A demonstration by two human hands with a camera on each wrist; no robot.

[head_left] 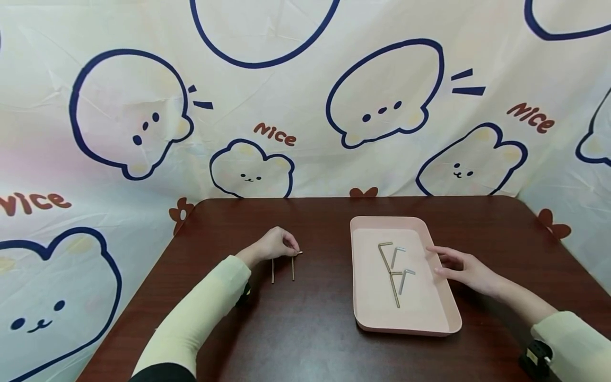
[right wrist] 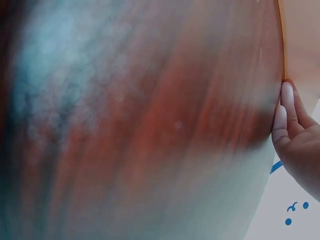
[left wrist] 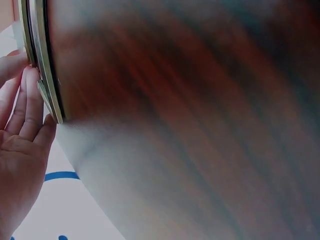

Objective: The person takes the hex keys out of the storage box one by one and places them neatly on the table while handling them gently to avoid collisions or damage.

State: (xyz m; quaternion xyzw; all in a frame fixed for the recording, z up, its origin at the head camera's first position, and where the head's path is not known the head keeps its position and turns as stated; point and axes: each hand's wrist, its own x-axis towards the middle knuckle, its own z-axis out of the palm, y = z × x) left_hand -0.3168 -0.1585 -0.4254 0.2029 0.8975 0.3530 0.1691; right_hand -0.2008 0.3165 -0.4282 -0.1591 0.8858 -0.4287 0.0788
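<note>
Two brass-coloured hex keys, a left one [head_left: 273, 271] and a right one [head_left: 293, 269], lie side by side on the left half of the table. My left hand [head_left: 277, 245] is over their far ends, its thumb and fingertips pinching the right key near its short arm. In the left wrist view, fingertips meet the long bars of the hex keys [left wrist: 44, 65]. My right hand [head_left: 465, 269] touches the right rim of a pink tray [head_left: 382, 320] with fairly straight fingers. Inside the tray lie two brass hex keys [head_left: 395, 291] and two silver ones [head_left: 404, 280].
The dark brown wooden table [head_left: 286, 339] has its far edge against a pale curtain [head_left: 310, 95] printed with blue cartoon outlines. Bare tabletop separates the left hand from the tray. The curtain also hangs along both sides.
</note>
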